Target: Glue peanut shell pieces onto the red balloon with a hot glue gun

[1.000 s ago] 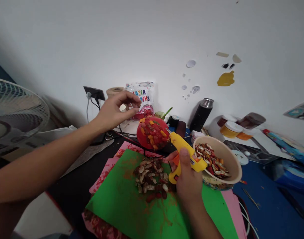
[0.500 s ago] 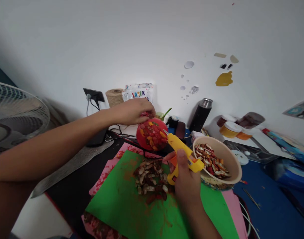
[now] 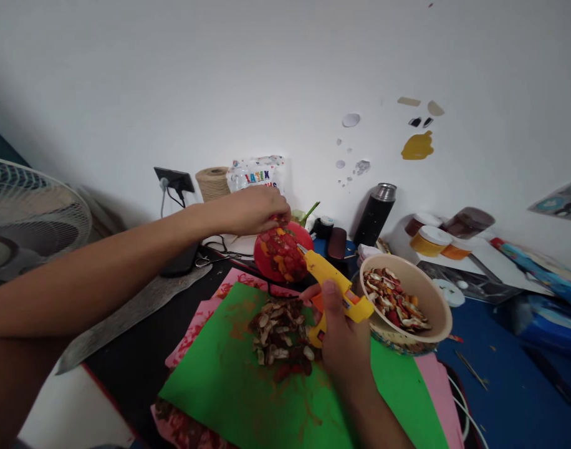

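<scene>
My right hand (image 3: 348, 343) is wrapped round a yellow glue gun (image 3: 332, 277). Its nozzle points up and left, at the side of a red balloon (image 3: 304, 236). Red and orange shell pieces (image 3: 283, 255) cover much of the balloon's front. My left hand (image 3: 262, 209) reaches across from the left, its fingers closed at the balloon's top; the fingertips are partly hidden. Below the balloon, a pile of peanut shells (image 3: 278, 330) lies on a stained green sheet (image 3: 220, 380). Right of the glue gun, a beige bowl (image 3: 437, 305) holds more painted shell pieces (image 3: 395, 302).
Behind stand a twine spool (image 3: 214, 183), a latex balloon bag (image 3: 255, 171) and a black flask (image 3: 375, 215) by the wall. Paint jars (image 3: 430, 240) stand at right. A fan (image 3: 37, 206) and a wall socket with plugs (image 3: 174, 179) are at left.
The glue gun and my right hand have shifted slightly left, bringing the nozzle over the balloon's shell-covered side. My left hand stays at the balloon's top. The view has moved slightly.
</scene>
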`<state>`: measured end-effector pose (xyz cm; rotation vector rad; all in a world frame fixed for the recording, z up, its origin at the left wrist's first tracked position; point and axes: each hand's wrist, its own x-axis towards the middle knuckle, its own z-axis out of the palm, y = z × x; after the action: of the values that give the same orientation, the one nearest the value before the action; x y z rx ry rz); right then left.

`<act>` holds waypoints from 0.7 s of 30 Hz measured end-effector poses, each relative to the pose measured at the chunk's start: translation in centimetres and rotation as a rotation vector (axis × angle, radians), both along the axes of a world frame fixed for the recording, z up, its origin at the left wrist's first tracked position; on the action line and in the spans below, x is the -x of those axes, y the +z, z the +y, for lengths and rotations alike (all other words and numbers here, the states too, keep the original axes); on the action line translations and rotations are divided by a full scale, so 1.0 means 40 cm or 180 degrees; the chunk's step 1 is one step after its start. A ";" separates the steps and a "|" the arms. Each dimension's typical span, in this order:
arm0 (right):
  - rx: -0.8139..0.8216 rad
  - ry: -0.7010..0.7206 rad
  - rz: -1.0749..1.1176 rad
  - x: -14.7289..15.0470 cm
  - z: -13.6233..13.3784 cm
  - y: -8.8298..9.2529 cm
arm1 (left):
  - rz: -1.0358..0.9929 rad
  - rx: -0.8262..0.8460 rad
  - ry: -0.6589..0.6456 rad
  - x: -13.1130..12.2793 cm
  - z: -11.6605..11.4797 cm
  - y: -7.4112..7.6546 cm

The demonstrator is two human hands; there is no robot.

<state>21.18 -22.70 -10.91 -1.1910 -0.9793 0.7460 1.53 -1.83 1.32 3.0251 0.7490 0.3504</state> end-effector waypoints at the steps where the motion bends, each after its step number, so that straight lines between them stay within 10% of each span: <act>1: 0.0020 0.0017 0.0001 0.000 -0.001 0.001 | -0.0035 0.0031 -0.0002 -0.001 0.002 -0.001; 21: 0.0001 0.0054 0.0035 0.004 -0.003 0.000 | 0.0396 0.0091 0.0161 0.002 0.005 0.015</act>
<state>21.03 -22.83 -10.92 -1.1789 -0.9813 0.7656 1.47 -1.65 1.94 3.0282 0.8311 0.1515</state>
